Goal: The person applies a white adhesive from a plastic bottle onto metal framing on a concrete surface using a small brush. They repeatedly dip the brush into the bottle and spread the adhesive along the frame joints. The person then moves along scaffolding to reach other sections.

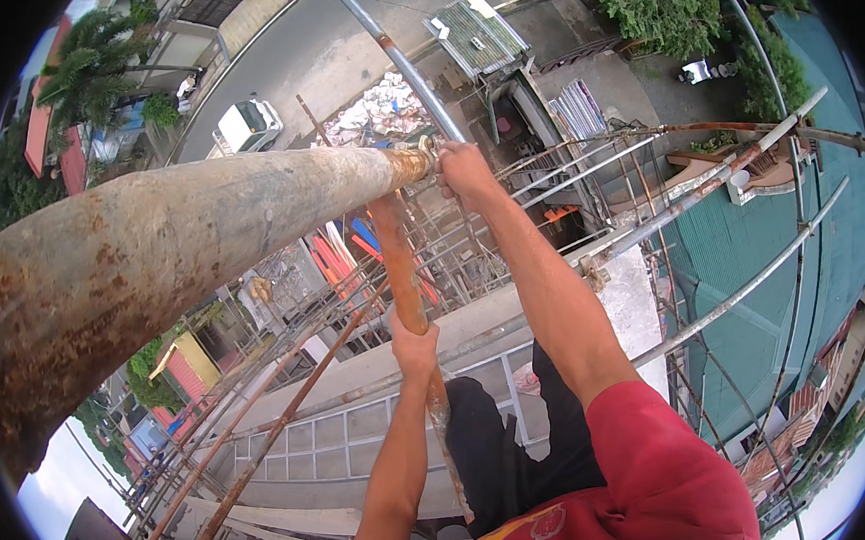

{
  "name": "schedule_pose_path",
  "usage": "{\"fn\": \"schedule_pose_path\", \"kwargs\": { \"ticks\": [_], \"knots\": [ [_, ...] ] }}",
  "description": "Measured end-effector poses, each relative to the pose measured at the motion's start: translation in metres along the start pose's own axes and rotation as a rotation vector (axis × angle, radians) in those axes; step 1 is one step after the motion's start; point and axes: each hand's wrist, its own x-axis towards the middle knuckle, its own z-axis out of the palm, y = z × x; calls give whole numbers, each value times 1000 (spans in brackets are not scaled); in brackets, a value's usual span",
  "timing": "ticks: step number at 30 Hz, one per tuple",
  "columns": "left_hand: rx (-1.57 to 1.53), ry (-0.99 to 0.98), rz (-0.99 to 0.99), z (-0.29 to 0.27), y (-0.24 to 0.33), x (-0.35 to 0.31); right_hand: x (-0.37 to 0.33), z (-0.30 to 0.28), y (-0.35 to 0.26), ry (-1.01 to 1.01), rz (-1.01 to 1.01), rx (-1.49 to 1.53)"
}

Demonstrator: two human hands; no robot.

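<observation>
My left hand [413, 345] is wrapped around an orange, rust-stained scaffold pipe [399, 258] that slants down in front of my body. Higher up, my right hand [469, 176] is closed, fingers bent, beside a metal scaffold clamp [427, 150]. What those fingers grip is hidden. At this clamp the end of a thick-looking, rusty grey pipe [227, 190] comes in from the left, very close to the camera. A silvery pipe [397, 57] runs from the joint toward the top. Both arms are stretched forward.
I am high up on scaffolding. More pipes [751, 157] cross at the right, and rusty poles [287, 415] at lower left. Beneath lie a grid of metal bars [341, 434] and a concrete ledge [488, 339]. Far below are a street with a white truck [246, 127] and a green roof [752, 292].
</observation>
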Motion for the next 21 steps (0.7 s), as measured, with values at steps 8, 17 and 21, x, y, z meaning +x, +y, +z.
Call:
{"fn": "schedule_pose_path", "kwargs": {
  "ticks": [8, 17, 21],
  "knots": [
    [29, 29, -20, 4, -6, 0, -43, 27, 1, 108, 0, -383],
    [20, 56, 36, 4, -1, 1, -43, 19, -12, 113, -36, -746],
    [35, 39, -28, 4, -1, 0, -54, 18, -9, 28, 26, -543]
  ]
}}
